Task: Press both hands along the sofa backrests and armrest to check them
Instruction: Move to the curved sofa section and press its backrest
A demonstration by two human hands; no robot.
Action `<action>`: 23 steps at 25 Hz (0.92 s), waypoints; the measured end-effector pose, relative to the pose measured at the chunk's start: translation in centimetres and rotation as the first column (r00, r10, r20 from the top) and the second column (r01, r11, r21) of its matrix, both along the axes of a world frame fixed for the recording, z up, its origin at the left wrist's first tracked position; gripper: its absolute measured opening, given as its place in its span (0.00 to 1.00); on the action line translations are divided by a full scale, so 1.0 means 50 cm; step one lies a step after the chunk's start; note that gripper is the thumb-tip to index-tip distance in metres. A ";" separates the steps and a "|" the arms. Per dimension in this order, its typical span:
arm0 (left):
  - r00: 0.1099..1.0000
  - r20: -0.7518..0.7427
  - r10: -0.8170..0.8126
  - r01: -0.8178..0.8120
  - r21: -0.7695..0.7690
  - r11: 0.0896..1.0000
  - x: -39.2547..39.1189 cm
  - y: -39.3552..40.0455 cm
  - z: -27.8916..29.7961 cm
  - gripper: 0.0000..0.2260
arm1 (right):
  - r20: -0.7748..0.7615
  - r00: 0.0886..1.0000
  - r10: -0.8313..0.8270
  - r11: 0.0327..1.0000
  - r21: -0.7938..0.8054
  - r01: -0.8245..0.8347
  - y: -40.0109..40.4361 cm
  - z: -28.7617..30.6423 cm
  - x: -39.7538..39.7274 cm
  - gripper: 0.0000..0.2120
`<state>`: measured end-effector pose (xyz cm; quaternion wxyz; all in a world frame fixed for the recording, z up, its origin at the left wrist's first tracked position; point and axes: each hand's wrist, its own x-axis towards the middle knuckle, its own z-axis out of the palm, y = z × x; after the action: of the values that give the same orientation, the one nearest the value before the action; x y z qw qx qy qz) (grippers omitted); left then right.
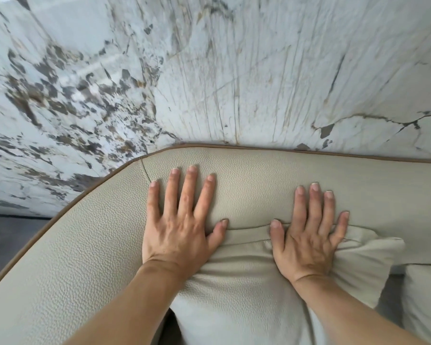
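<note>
A cream pebbled-leather sofa backrest point(254, 180) with tan piping curves along the top edge, bending down to the left into the armrest point(67, 255). My left hand point(182, 225) lies flat on the backrest near the corner seam, fingers spread, palm down. To its right, my right hand point(309, 232) presses flat with fingers apart, its fingertips on the backrest and its palm on a loose cream cushion point(246, 290), which is dented and creased under it. Neither hand holds anything.
A white marble wall point(209, 70) with grey and brown veins stands directly behind the sofa. A strip of dark floor point(8, 235) shows at the left beyond the armrest. A second cream cushion point(426, 300) sits at the lower right.
</note>
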<state>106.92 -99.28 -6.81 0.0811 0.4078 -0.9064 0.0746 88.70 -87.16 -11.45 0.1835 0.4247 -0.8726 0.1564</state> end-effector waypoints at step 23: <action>0.987 0.161 0.022 -0.074 0.329 0.941 0.070 0.098 0.100 0.28 | 0.291 0.957 0.019 0.954 0.281 -0.105 0.072 0.128 0.027 0.32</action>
<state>110.43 -94.37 -1.78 -0.0619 0.4306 -0.8992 -0.0467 90.02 -83.59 -5.06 -0.0140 0.4477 -0.8895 0.0906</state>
